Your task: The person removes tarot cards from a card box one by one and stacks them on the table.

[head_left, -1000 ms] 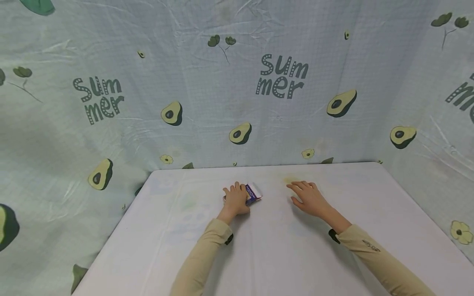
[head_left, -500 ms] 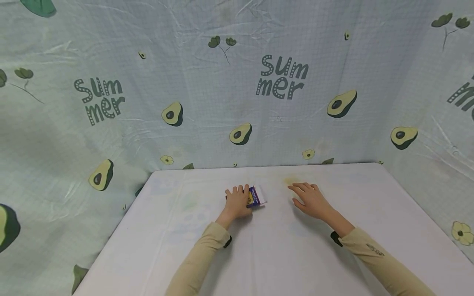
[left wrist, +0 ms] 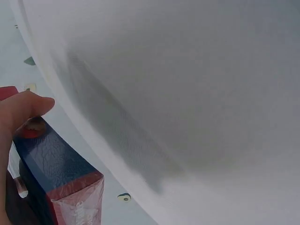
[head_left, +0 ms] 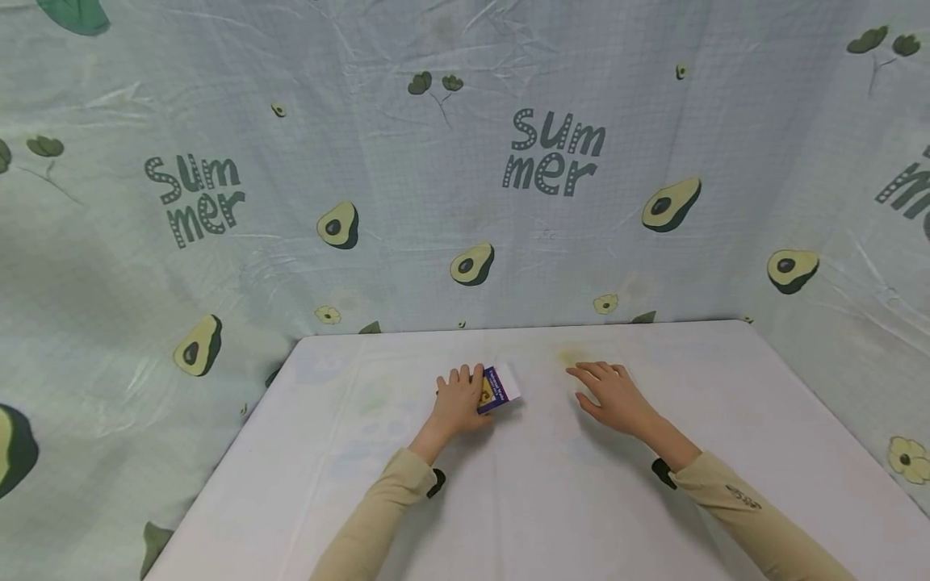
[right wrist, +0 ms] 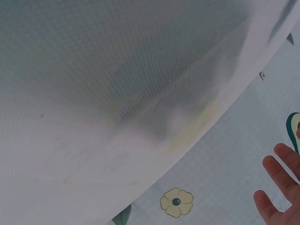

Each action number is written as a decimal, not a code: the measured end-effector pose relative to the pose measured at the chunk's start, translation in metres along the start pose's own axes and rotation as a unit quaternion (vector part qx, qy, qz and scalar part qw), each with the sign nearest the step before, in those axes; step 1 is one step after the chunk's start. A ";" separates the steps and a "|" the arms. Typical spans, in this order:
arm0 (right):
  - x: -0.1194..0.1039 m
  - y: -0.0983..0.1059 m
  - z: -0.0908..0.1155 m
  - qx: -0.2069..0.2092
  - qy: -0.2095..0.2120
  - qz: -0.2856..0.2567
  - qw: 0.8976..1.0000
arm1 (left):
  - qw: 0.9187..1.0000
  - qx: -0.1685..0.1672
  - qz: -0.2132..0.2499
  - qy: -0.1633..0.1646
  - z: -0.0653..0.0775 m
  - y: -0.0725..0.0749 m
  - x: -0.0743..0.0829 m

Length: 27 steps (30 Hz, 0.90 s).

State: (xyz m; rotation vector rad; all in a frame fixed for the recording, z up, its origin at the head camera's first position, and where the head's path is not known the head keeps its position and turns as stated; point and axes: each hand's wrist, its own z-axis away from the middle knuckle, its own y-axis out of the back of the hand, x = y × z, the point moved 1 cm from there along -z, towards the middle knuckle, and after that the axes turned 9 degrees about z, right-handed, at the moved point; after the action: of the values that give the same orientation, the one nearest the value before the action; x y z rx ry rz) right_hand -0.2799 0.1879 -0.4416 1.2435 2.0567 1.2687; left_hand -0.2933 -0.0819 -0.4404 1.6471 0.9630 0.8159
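Blue, deep and glossy, on the broad face of one small box (head_left: 493, 389), with a yellow picture on it and pale lettering too small to read. White at the end away from the palm, seen from above; red along one edge at close range, with crinkled clear film over a corner and a red patch beside the thumb. Slightly aslant, over the far half of the table (head_left: 552, 500), a little left of the middle; cannot tell whether touching the cloth or just above.

Gripped in the left hand (head_left: 458, 401), fingers spread across the top, thumb at the near side. Well apart to the right, the right hand (head_left: 613, 399), wide, fingers parted and slightly bent, palm down over the white surface. Near those fingertips, one faint yellow stain (head_left: 570, 355).

Beige sleeves, two: left (head_left: 374, 516) and right (head_left: 756, 516), with a dark mark on the latter. Black wrist pieces, two: one at the left cuff (head_left: 437, 482), one at the right cuff (head_left: 663, 473).

Behind and to both sides, one pale printed curtain (head_left: 407, 177). On it, from above: six large avocados (head_left: 472, 262), one cut by the left edge; three yellow flowers (head_left: 605, 303); "Summer" (head_left: 554, 151) three times, one cut by the right edge.
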 end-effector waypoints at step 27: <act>-0.007 0.008 0.009 0.024 -0.001 -0.027 0.999 | 0.998 0.039 0.050 -0.011 0.029 0.011 -0.008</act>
State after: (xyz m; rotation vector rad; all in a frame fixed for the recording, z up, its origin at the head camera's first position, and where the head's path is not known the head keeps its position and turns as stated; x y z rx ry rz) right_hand -0.2664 0.1876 -0.4400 1.2012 2.1148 1.2002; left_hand -0.2692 -0.1028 -0.4371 1.7808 0.9131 0.8346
